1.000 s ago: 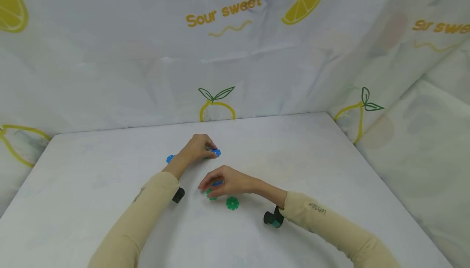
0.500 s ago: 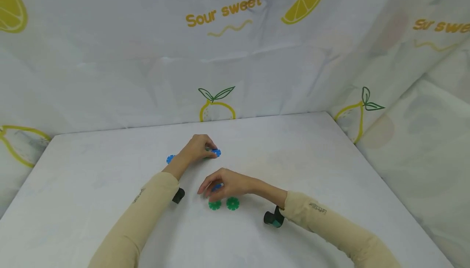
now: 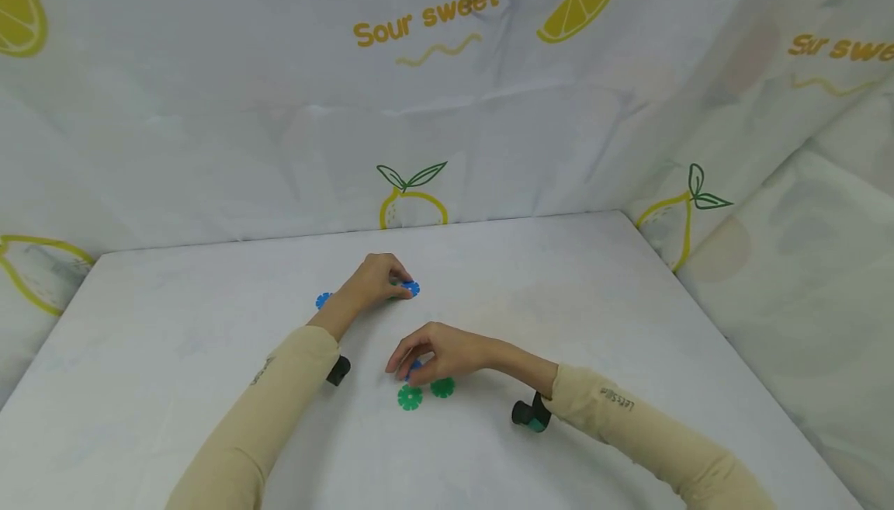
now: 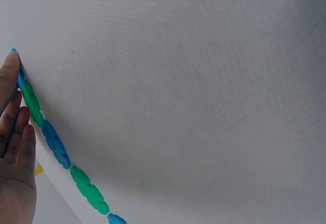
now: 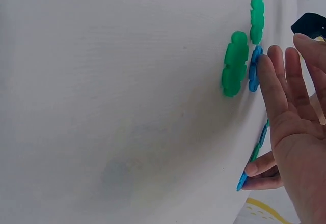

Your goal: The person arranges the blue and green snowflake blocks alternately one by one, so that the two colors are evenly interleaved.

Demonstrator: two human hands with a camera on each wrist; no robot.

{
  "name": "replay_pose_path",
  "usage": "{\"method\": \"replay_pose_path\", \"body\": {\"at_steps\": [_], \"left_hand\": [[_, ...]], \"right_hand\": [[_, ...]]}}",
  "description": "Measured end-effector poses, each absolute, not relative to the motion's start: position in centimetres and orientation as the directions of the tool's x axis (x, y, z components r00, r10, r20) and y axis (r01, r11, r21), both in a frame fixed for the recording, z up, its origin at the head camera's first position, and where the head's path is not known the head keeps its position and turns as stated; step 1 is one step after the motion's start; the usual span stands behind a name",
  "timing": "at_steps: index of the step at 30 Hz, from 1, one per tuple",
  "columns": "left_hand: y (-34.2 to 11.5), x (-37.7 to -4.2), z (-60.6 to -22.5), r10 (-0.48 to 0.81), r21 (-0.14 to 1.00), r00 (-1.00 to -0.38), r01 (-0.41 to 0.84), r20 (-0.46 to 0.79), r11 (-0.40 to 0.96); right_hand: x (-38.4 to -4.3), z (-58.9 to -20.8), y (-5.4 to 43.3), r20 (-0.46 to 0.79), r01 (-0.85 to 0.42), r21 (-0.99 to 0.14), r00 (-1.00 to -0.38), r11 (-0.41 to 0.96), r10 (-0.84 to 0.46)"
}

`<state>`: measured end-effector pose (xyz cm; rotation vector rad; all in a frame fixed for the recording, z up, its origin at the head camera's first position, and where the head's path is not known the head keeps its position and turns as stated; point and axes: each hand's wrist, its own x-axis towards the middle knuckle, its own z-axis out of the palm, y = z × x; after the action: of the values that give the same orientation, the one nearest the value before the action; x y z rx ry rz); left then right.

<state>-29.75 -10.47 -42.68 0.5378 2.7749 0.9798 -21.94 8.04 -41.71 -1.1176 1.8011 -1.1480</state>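
In the head view my left hand (image 3: 377,281) pinches a blue snowflake disc (image 3: 413,289) between thumb and fingers at the back of the table. That disc ends a row of alternating blue and green discs, seen in the left wrist view as a green disc (image 4: 32,103), a blue disc (image 4: 56,144) and another green disc (image 4: 89,190). Nearer the front, my right hand (image 3: 447,351) hovers low with loosely bent fingers about a loose blue disc (image 5: 255,68); its thumb seems to touch it. Two green discs (image 3: 410,397) (image 3: 443,387) lie just below that hand.
A white cloth covers the table (image 3: 594,300), and a lemon-printed curtain (image 3: 279,145) rises behind its back edge. Another blue disc (image 3: 323,300) shows left of my left wrist. Black wrist cameras (image 3: 531,414) hang under both forearms.
My right hand has shifted slightly toward the front and right. The loose blue disc and the left of the two green discs have slid frontward. The left hand keeps its place.
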Motion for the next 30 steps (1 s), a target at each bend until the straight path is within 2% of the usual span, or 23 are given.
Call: {"method": "replay_pose_path", "body": {"at_steps": [12,23,30], "left_hand": [[-10.48,-29.74,-42.85,0.388,0.635,-0.922,0.296,-0.006,0.714],[-10.58,-29.82,-43.0,0.391,0.642,-0.92,0.299,-0.002,0.706],[-10.6,-29.81,-42.93,0.389,0.643,-0.921,0.296,-0.002,0.706]], "right_hand": [[-21.9,-41.7,8.34,-0.132,-0.242,-0.943,-0.362,0.23,-0.923],[-22.42,-42.34,8.47,-0.102,-0.318,-0.916,-0.409,0.246,-0.907],[-22.64,-42.63,9.03,-0.098,-0.254,-0.942,-0.417,0.219,-0.904]]}}
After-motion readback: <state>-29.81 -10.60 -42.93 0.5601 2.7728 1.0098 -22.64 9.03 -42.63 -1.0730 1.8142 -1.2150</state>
